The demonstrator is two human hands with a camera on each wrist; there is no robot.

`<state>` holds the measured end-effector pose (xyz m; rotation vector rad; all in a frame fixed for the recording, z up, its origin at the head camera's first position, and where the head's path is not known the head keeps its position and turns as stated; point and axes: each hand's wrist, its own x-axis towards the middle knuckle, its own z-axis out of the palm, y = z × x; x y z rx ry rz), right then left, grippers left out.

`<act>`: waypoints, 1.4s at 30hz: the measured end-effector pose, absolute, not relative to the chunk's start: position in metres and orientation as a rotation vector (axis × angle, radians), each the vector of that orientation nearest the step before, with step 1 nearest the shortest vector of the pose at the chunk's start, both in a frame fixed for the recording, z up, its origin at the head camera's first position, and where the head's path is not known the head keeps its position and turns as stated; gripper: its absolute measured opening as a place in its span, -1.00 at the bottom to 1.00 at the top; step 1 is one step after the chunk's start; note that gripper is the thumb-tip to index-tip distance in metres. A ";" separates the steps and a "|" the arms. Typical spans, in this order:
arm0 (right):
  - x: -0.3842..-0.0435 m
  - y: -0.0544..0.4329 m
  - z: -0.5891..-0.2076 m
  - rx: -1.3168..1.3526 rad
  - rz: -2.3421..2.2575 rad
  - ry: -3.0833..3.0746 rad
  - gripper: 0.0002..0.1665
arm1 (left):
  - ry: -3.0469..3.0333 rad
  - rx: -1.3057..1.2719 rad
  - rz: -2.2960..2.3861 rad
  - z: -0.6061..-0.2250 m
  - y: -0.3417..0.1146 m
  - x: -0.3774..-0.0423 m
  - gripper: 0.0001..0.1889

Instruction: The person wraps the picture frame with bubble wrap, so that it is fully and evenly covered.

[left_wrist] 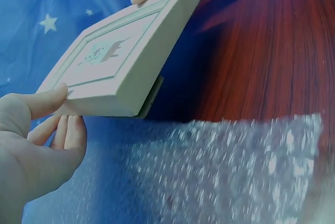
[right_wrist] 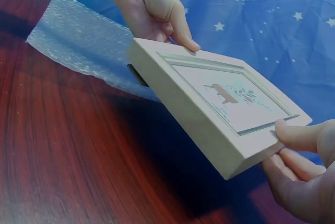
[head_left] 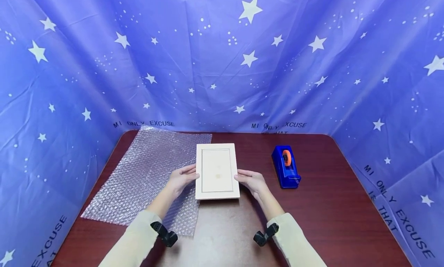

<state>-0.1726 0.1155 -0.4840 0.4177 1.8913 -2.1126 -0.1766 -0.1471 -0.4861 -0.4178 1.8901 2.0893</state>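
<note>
A white picture frame point(head_left: 217, 170) is held up above the table between both hands, its picture side facing up. My left hand point(head_left: 179, 180) grips its left edge, thumb on the front border and fingers beneath. On the opposite edge my right hand point(head_left: 254, 182) pinches the frame the same way. The wrist views show a small animal-like print inside the frame point(right_wrist: 209, 124) and a dark piece point(left_wrist: 152, 98) jutting from its back. Bubble wrap point(head_left: 145, 178) lies flat on the table, partly under the left hand and forearm.
A blue tape dispenser point(head_left: 286, 167) with an orange core stands on the right side of the dark red wooden table point(head_left: 333, 213). A blue curtain point(head_left: 208, 59) with white stars encloses the table's back and sides.
</note>
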 end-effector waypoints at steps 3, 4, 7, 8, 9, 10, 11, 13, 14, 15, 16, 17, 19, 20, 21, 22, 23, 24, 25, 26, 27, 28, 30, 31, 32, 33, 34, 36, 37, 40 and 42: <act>-0.173 0.107 -0.484 0.429 -2.056 1.904 -0.45 | 1.880 -0.441 2.070 -0.484 -0.157 -0.174 -0.36; -0.173 0.104 -0.484 0.430 -2.050 1.905 -0.46 | 1.882 -0.450 2.061 -0.483 -0.160 -0.173 -0.35; -0.175 0.095 -0.483 0.411 -2.041 1.898 -0.47 | 1.880 -0.445 2.053 -0.480 -0.170 -0.171 -0.34; -0.176 0.091 -0.483 0.397 -2.040 1.890 -0.47 | 1.869 -0.444 2.060 -0.479 -0.174 -0.169 -0.34; -0.176 0.088 -0.482 0.384 -2.038 1.890 -0.47 | 1.858 -0.437 2.064 -0.478 -0.178 -0.168 -0.34; -0.176 0.084 -0.482 0.371 -2.038 1.882 -0.47 | 1.845 -0.439 2.073 -0.477 -0.181 -0.168 -0.34; -0.177 0.081 -0.482 0.358 -2.039 1.873 -0.48 | 1.833 -0.437 2.081 -0.477 -0.185 -0.166 -0.33; -0.178 0.075 -0.481 0.347 -2.044 1.860 -0.49 | 1.833 -0.436 2.081 -0.476 -0.192 -0.166 -0.33; -0.179 0.072 -0.480 0.346 -2.049 1.853 -0.49 | 1.827 -0.440 2.089 -0.475 -0.195 -0.165 -0.33; -0.180 0.069 -0.479 0.346 -2.054 1.849 -0.49 | 1.822 -0.438 2.097 -0.475 -0.198 -0.166 -0.32; -0.181 0.066 -0.478 0.353 -2.057 1.843 -0.50 | 1.822 -0.436 2.105 -0.474 -0.201 -0.166 -0.32; -0.182 0.062 -0.477 0.357 -2.062 1.839 -0.50 | 1.820 -0.429 2.109 -0.473 -0.204 -0.165 -0.32; -0.184 0.055 -0.476 0.353 -2.067 1.838 -0.51 | 1.822 -0.418 2.117 -0.471 -0.210 -0.164 -0.31; -0.184 0.052 -0.475 0.340 -2.070 1.836 -0.52 | 1.828 -0.416 2.117 -0.469 -0.214 -0.163 -0.30; -0.185 0.048 -0.474 0.333 -2.074 1.831 -0.52 | 1.836 -0.413 2.114 -0.468 -0.218 -0.162 -0.30; -0.186 0.044 -0.474 0.319 -2.077 1.829 -0.53 | 1.845 -0.409 2.110 -0.467 -0.222 -0.160 -0.29; -0.186 0.040 -0.474 0.304 -2.082 1.821 -0.53 | 1.851 -0.416 2.110 -0.467 -0.227 -0.158 -0.28; -0.186 0.036 -0.473 0.285 -2.081 1.820 -0.54 | 1.857 -0.416 2.113 -0.467 -0.231 -0.156 -0.27; -0.187 0.032 -0.472 0.272 -2.082 1.812 -0.55 | 1.858 -0.421 2.120 -0.467 -0.235 -0.154 -0.26; -0.187 0.028 -0.471 0.257 -2.085 1.803 -0.55 | 1.854 -0.425 2.133 -0.468 -0.240 -0.152 -0.25; -0.187 0.024 -0.470 0.250 -2.085 1.794 -0.55 | 1.843 -0.424 2.152 -0.469 -0.244 -0.150 -0.25; -0.187 0.019 -0.469 0.240 -2.079 1.788 -0.55 | 1.834 -0.426 2.170 -0.470 -0.249 -0.148 -0.24; -0.188 0.010 -0.469 0.224 -2.062 1.784 -0.55 | 1.808 -0.433 2.204 -0.471 -0.258 -0.145 -0.24; -0.188 0.006 -0.469 0.228 -2.051 1.779 -0.55 | 1.797 -0.437 2.217 -0.472 -0.262 -0.143 -0.23; -0.188 0.002 -0.469 0.230 -2.039 1.780 -0.55 | 1.790 -0.444 2.222 -0.472 -0.266 -0.142 -0.23; -0.188 -0.001 -0.470 0.230 -2.023 1.790 -0.56 | 1.789 -0.450 2.221 -0.473 -0.269 -0.140 -0.23; -0.189 -0.005 -0.471 0.231 -2.012 1.798 -0.56 | 1.787 -0.458 2.222 -0.474 -0.272 -0.140 -0.22; -0.191 -0.011 -0.473 0.228 -1.995 1.813 -0.56 | 1.797 -0.461 2.230 -0.474 -0.277 -0.139 -0.21; -0.192 -0.015 -0.475 0.219 -1.991 1.820 -0.56 | 1.813 -0.466 2.224 -0.475 -0.280 -0.139 -0.21; -0.195 -0.026 -0.481 0.145 -1.965 1.884 -0.54 | 1.839 -0.492 2.234 -0.477 -0.290 -0.138 -0.19; -0.196 -0.035 -0.485 0.084 -1.943 1.922 -0.52 | 1.848 -0.529 2.236 -0.479 -0.298 -0.137 -0.20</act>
